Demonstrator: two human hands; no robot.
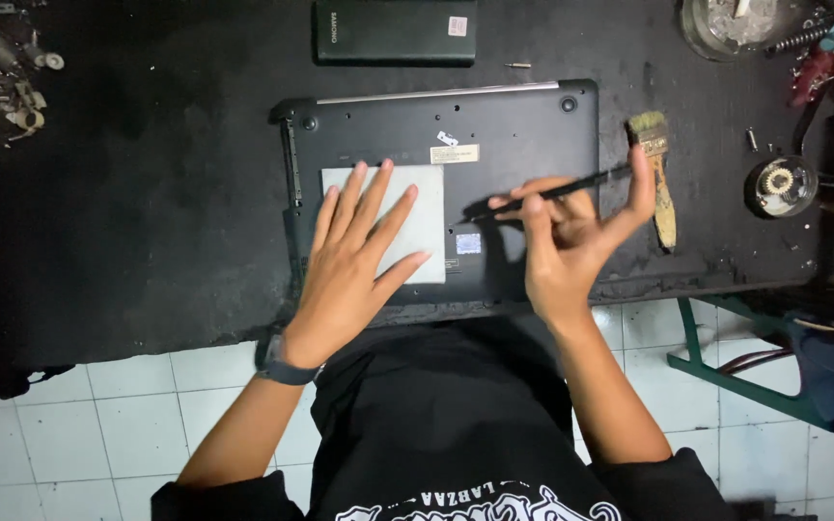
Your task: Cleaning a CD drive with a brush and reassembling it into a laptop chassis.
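- The black plastic laptop (pixel 494 145) lay upside down on the black worktable (pixel 147 212), near its front edge and right in front of the person, with the hinge side away from them.
- The left hand (pixel 354 256) rested flat on the laptop's base, fingers spread wide across a pale grey rectangular panel (pixel 431 222), gripping nothing.
- The right hand (pixel 567 232) held a thin black screwdriver (pixel 571 186) between the fingers, thumb raised to the right; its tip pointed left and down toward the base near a small bluish sticker (pixel 468 243).
- Judged from its look, the laptop was a stiff, fairly flat and moderately heavy shell, smooth enough to slide on the table, with fragile parts inside. The 2 long edges seemed the safest places to take hold, with flat pressure on the base to steady it.
- The screwdriver looked light, rigid and thin, best held close to the tip end for control.
- Labels on the base: a small tan rectangular label (pixel 455 153) near the middle, a tiny white sticker (pixel 447 138) just above it, and the bluish square one lower down.
- Beyond the laptop lay a dark green rectangular power bank (pixel 395 31) with a small pale sticker at its right end.
- A wooden-handled brush (pixel 658 169) lay just to the right of the laptop, and a round tin with small parts (pixel 780 186) sat further right.
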